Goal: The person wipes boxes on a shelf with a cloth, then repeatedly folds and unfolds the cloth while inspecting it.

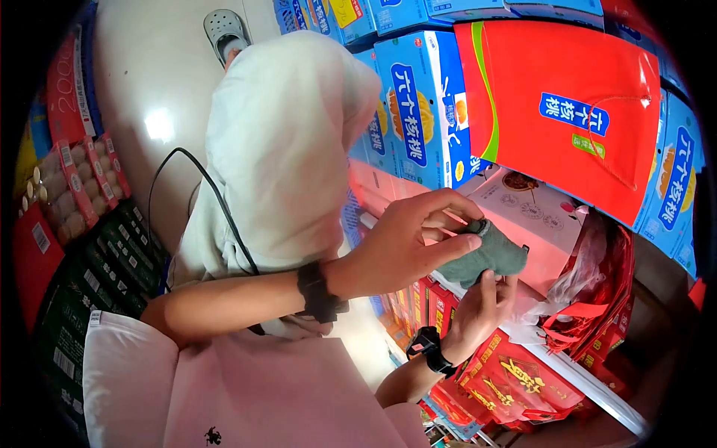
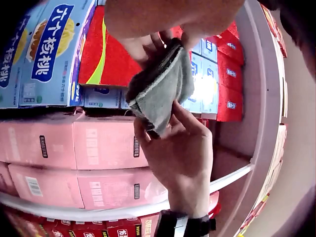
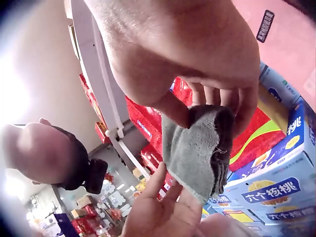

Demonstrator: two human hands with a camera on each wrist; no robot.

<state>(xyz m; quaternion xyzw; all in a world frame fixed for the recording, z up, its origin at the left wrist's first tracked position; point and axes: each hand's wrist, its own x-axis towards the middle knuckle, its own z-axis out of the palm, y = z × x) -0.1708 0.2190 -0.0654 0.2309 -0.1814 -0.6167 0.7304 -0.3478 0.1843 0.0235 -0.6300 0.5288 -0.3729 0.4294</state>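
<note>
A small grey-green cloth [image 1: 489,257], folded in layers, is up in front of the shelf between both hands. In the head view my left hand [image 1: 403,243] comes from the left and pinches its upper edge, thumb on the near side. From below, my right hand [image 1: 482,310] grips the lower part between thumb and fingers. The left wrist view shows the cloth [image 2: 163,91] with its layered edge facing the camera. Loose threads show along the edge of the cloth [image 3: 197,143] in the right wrist view. Both wrists wear black straps.
Blue drink cartons [image 1: 418,112] and a red gift bag [image 1: 560,112] stand behind the hands. Pink boxes [image 2: 108,143] fill the shelf over a white shelf rail [image 2: 232,178]. Red packages [image 1: 515,377] sit lower. A black cable [image 1: 216,194] crosses near the knee [image 1: 291,134].
</note>
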